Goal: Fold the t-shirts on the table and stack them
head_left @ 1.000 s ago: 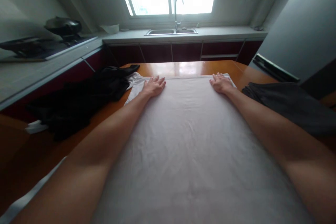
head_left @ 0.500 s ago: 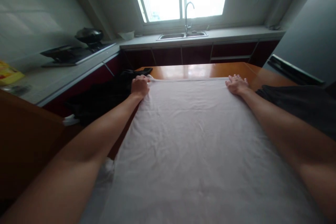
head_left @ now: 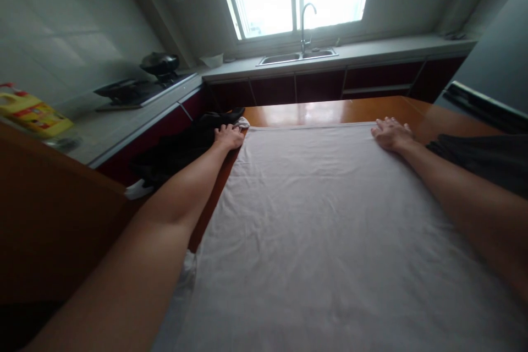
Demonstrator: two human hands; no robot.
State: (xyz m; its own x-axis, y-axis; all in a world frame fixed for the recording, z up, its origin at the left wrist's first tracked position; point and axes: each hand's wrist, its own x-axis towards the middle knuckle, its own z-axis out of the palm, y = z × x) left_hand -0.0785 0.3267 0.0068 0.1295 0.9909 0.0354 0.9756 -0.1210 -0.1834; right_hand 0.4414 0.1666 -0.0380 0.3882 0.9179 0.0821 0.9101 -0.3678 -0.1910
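A white garment point(head_left: 313, 203), lightly wrinkled, lies spread on an orange-brown wooden table point(head_left: 303, 114), its straight far edge running between my two hands. My left hand point(head_left: 229, 137) rests at the far left corner, fingers apart and bent slightly downward. Just beyond those fingers a small bit of the white fabric is bunched up. At the far right corner, my right hand point(head_left: 391, 133) lies flat on the cloth with its fingers spread. My left forearm covers part of the garment's lower left side.
Dark clothing point(head_left: 165, 157) lies along the table's left side, and a dark grey garment point(head_left: 487, 159) on the right. Past the table are a sink point(head_left: 297, 57), a stove point(head_left: 144, 93) with a pan, and a yellow jug point(head_left: 35, 115). A refrigerator point(head_left: 495, 60) stands at right.
My left hand has shifted slightly left off the corner and its fingers have loosened. The right hand stays flat on the cloth. The view has turned a little left.
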